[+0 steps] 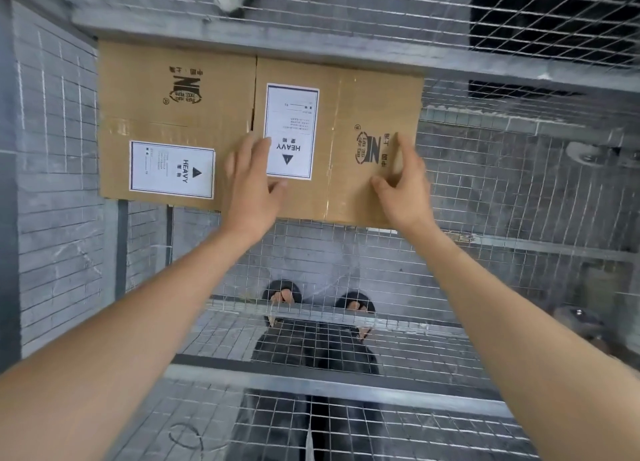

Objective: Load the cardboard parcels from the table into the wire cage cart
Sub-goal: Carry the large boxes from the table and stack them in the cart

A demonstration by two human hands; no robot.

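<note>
Left grip (254, 180) and right grip (401, 180) touch the HEAVY-labelled parcel (349, 114).

Place: a warehouse or parcel depot, I'd say.
Cage: wire cage cart (346, 384), galvanised mesh around me from 9 to 3 o'clock.
Goods: left parcel (166, 114) and right parcel (346, 107) at 12 o'clock, taped brown cardboard, each bearing a printed HEAVY label (172, 169).
Floor: bare grey floor (311, 259) through the mesh, 6 o'clock.
Wheels: caster wheel (585, 155) beyond the mesh, 3 o'clock.
</note>
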